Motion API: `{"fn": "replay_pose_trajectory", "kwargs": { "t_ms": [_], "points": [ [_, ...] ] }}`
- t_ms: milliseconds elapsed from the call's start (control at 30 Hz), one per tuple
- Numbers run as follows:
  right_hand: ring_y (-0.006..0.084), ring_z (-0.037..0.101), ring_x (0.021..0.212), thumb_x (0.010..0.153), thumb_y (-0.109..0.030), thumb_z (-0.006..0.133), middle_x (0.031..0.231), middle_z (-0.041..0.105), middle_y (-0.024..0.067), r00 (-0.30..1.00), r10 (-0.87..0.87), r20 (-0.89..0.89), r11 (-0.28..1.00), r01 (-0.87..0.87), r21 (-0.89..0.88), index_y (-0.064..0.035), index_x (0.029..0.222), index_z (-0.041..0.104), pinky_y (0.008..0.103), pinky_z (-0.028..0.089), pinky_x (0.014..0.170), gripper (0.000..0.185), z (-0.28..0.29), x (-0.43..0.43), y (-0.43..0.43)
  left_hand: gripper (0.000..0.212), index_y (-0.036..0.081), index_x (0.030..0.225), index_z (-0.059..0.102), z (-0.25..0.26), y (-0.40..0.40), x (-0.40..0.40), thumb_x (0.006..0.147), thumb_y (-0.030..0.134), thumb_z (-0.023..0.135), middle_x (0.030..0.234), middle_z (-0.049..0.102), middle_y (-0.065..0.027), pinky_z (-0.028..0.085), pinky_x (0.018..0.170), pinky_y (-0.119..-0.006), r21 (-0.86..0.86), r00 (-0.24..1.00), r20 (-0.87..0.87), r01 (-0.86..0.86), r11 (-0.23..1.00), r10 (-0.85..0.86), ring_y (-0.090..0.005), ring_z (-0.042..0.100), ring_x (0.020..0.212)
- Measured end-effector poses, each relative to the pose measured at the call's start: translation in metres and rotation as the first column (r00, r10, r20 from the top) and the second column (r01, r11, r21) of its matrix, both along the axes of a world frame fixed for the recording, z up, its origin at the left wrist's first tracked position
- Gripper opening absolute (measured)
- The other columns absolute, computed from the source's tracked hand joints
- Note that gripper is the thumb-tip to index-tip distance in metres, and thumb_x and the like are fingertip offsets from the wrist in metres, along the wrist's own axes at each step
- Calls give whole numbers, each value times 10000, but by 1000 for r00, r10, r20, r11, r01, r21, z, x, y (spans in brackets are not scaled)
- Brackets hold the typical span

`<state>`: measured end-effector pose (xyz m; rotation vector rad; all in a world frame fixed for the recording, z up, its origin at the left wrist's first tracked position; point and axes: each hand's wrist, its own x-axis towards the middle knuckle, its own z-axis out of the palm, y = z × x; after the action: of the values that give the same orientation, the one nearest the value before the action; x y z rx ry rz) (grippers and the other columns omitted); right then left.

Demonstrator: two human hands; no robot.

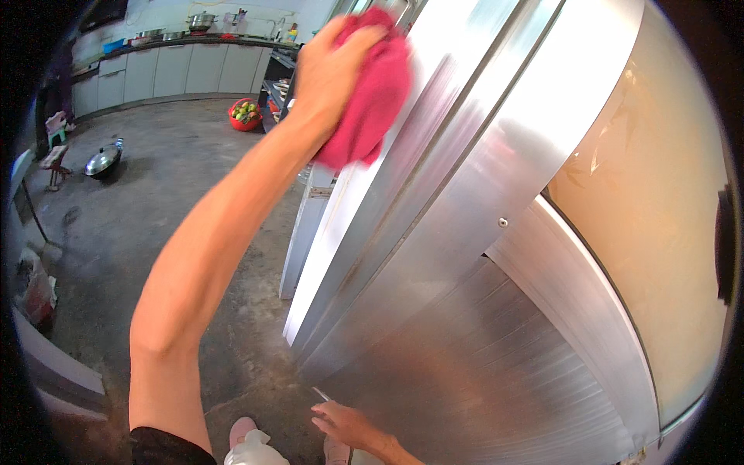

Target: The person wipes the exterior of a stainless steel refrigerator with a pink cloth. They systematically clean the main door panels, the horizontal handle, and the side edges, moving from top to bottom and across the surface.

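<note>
My left hand (pixel 340 70) is raised at the top middle, its fingers closed on a dark pink cloth (pixel 378 99). The cloth lies against the silvery metal door frame (pixel 430 116); part of it is blurred. Low in the picture, my right hand (pixel 349 423) hangs in front of the brushed metal lower door panel (pixel 453 372). A thin pale object (pixel 321 394) shows at its fingertips; whether the hand grips it, I cannot tell. Above the panel is a yellowish glass pane (pixel 651 174) with a leaf pattern.
Kitchen cabinets (pixel 174 70) line the far wall. A red basket of fruit (pixel 245 116), a lidded wok (pixel 104 161) and a small stool (pixel 54 160) stand on the grey floor (pixel 168 145). A dark shelf (pixel 273 87) stands behind my raised arm. A plastic bag (pixel 36 285) is at the left.
</note>
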<state>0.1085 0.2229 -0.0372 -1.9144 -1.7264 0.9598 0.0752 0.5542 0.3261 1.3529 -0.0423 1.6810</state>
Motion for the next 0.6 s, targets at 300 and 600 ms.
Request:
{"fn": "replay_pose_trajectory", "kwargs": {
  "t_ms": [300, 600],
  "points": [
    [325, 651, 991, 968, -292, 583, 1159, 623, 140, 999, -34, -43, 997, 37, 67, -72, 1216, 555, 417, 530, 827, 333, 10, 3, -7, 536, 32, 1207, 604, -4, -12, 50, 854, 430, 675, 1118, 585, -170, 462, 899, -374, 253, 863, 91, -503, 826, 497, -315, 591, 1053],
    [366, 632, 1023, 971, -300, 579, 1152, 620, 172, 999, 41, -12, 996, -40, 76, -58, 1215, 546, 445, 523, 850, 346, 18, 4, -10, 413, -6, 1171, 590, -203, -35, 33, 813, 182, 677, 1062, 542, -167, 468, 870, -387, 128, 847, -232, -460, 878, 478, -337, 577, 990]
  ]
}}
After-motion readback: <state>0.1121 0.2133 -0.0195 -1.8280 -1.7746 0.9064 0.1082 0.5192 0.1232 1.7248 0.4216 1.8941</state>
